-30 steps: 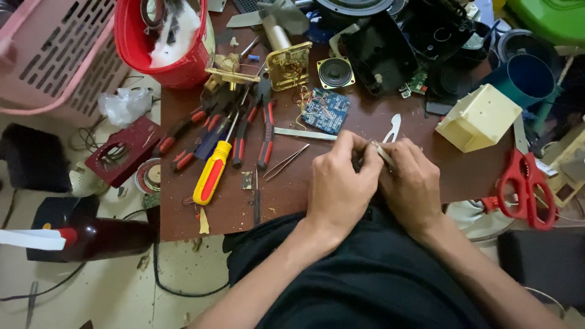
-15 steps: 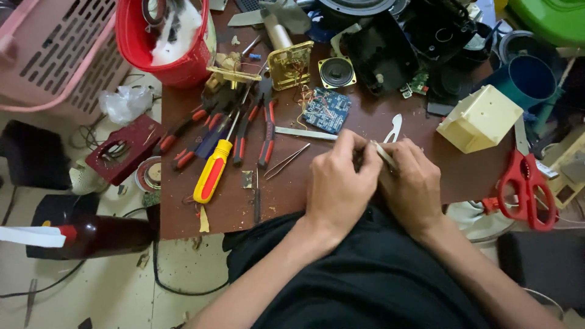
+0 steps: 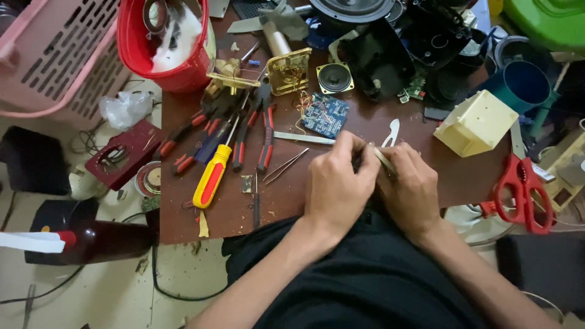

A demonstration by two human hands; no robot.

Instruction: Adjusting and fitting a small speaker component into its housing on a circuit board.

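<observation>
Right now both hands meet at the near edge of the brown tabletop [image 3: 378, 131], just above the lap. The left hand [image 3: 334, 186] curls its fingers inward toward the right hand [image 3: 409, 183], pinched narrow on something too small and too hidden to name. The right hand is closed around a thin metal tool [image 3: 382, 159], which slants up between the two thumbs; its tip is covered by the left fingers, so I cannot tell what it touches.

Judging by this grip, the step in hand is fine work on a small part: one hand steadies, the other prods or pries with the tool. Such work calls for a steady hold and light pressure, with the part kept over the tabletop lest it drop into the lap.

Nearby lie tweezers [image 3: 285, 166] and a flat metal strip [image 3: 303, 138] just left of the hands, a blue circuit board [image 3: 325, 114] beyond them, a yellow screwdriver [image 3: 211, 176] among red-handled pliers [image 3: 265, 137], a cream box [image 3: 475, 122], and red scissors [image 3: 521, 192] far right.
</observation>
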